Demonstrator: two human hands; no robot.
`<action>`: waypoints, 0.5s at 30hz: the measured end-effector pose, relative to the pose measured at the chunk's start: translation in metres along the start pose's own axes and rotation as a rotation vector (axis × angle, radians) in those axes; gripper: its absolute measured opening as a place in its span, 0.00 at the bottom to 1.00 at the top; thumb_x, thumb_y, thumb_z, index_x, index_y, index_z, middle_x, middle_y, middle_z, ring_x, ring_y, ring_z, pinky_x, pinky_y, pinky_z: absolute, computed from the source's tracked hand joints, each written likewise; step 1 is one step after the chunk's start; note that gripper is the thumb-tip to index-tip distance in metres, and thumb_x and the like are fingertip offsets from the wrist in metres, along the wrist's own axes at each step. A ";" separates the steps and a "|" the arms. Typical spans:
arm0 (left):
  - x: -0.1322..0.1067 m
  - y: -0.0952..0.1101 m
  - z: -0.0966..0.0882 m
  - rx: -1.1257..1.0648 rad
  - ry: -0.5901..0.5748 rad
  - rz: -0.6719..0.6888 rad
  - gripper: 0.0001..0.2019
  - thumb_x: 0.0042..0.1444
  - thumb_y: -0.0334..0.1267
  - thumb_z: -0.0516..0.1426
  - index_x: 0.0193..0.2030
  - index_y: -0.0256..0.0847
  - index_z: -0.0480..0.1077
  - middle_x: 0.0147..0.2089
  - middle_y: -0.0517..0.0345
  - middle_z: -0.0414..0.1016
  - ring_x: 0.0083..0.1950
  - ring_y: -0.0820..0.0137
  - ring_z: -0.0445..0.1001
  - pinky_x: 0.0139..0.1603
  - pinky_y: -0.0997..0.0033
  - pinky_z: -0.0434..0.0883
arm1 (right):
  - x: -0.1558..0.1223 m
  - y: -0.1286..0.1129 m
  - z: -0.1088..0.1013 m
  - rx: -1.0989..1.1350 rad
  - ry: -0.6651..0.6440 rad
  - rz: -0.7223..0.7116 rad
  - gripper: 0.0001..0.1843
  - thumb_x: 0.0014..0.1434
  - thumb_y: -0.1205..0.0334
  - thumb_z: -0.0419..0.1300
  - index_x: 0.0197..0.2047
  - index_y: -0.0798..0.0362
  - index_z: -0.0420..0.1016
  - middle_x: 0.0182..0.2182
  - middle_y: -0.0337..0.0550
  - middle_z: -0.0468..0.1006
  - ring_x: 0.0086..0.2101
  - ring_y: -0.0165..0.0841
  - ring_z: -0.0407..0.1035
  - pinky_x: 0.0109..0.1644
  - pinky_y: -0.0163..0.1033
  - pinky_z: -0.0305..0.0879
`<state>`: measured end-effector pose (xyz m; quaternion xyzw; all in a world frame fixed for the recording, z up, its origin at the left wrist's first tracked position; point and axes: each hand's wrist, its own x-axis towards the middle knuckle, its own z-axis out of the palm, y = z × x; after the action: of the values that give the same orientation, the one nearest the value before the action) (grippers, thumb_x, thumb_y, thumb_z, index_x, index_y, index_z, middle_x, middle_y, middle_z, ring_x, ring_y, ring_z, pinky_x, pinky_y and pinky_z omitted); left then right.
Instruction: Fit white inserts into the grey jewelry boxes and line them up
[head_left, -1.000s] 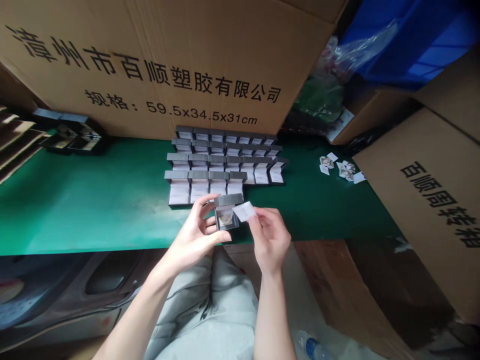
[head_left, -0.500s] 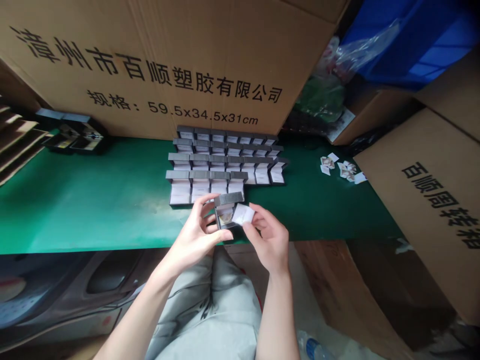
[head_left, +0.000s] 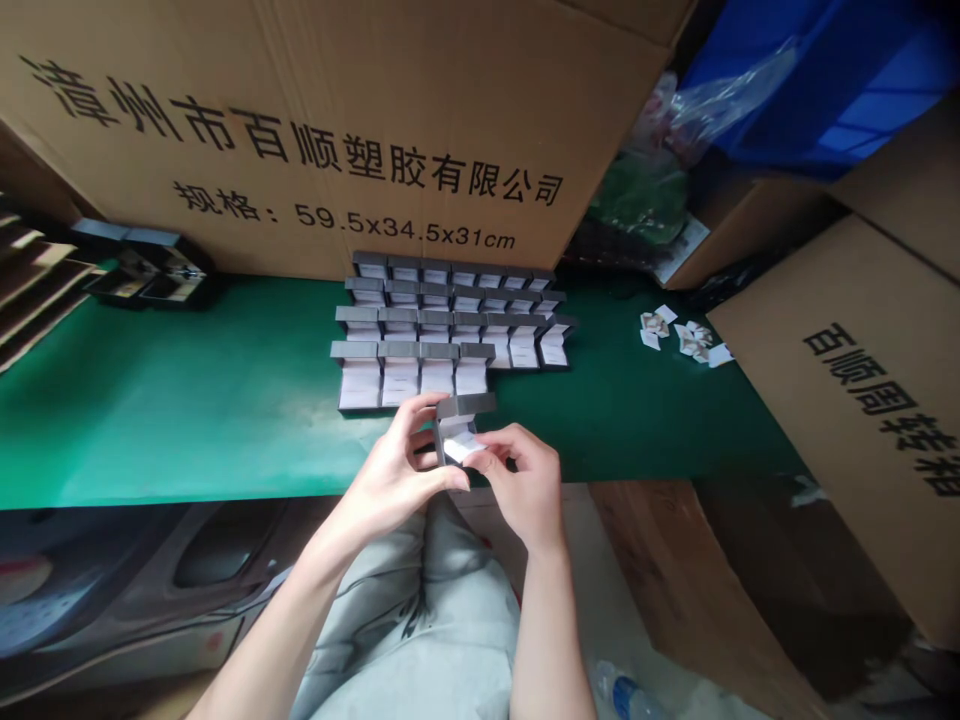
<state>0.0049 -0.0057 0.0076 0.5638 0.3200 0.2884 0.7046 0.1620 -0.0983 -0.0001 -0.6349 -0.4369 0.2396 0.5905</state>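
My left hand (head_left: 409, 465) is wrapped round a small dark jewellery box (head_left: 465, 404) whose lid stands raised. It holds the box at the front edge of the green table, over my lap. My right hand (head_left: 523, 475) pinches a white square pad (head_left: 460, 446), which sits tilted, partly inside the box's opening. What lies under the pad is hidden. Just beyond my hands, several rows of similar boxes (head_left: 403, 352) stand on the table with lids up and white insides showing.
At the right of the green table (head_left: 187, 400) lie loose white pads (head_left: 694, 340). Two dark boxes (head_left: 161, 265) stand open at the back left. A large printed carton (head_left: 315, 80) walls the back, another carton (head_left: 862, 400) the right. Below lies a plastic bottle (head_left: 630, 695).
My right hand has moved left and brought the white pad from beside the box into its opening. The box in my left hand has tilted and shifted slightly right.
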 end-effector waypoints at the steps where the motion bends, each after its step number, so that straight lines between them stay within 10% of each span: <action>1: 0.000 0.000 0.000 0.005 0.003 -0.003 0.41 0.44 0.39 0.77 0.63 0.51 0.65 0.62 0.52 0.71 0.55 0.58 0.80 0.56 0.59 0.81 | 0.000 0.000 0.000 -0.003 -0.003 -0.013 0.09 0.61 0.54 0.73 0.36 0.50 0.86 0.29 0.39 0.82 0.29 0.31 0.73 0.35 0.35 0.69; 15: 0.000 -0.005 -0.003 0.014 0.016 -0.019 0.42 0.47 0.40 0.75 0.68 0.54 0.64 0.71 0.49 0.66 0.56 0.59 0.78 0.52 0.61 0.82 | 0.000 -0.008 0.004 0.006 -0.006 -0.094 0.03 0.60 0.61 0.73 0.33 0.48 0.87 0.29 0.37 0.77 0.26 0.28 0.67 0.28 0.34 0.64</action>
<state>0.0027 -0.0044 0.0020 0.5633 0.3329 0.2838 0.7010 0.1568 -0.0969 0.0067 -0.6113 -0.4673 0.2149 0.6015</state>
